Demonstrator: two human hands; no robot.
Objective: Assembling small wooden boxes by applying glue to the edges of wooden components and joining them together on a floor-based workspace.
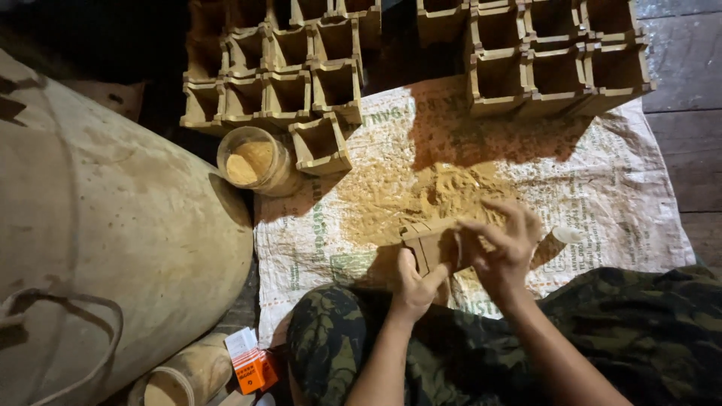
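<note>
Head view: left hand (416, 287) grips a small square tan cardboard-like pot (432, 244) from below, over the printed woven white sack (602, 188). Right hand (502, 242), fingers curled, presses at the pot's rim. Fine ochre powder heap (421, 192) lies just beyond. Matching square pots (286, 75) stand in rows behind; powder-filled round jar (254, 160) beside them.

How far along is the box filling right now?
Two blocks of square boxes stand in rows, all looking empty. In hand: left hand holds one box while right hand works at it. The powder heap remains on the sack.
</note>
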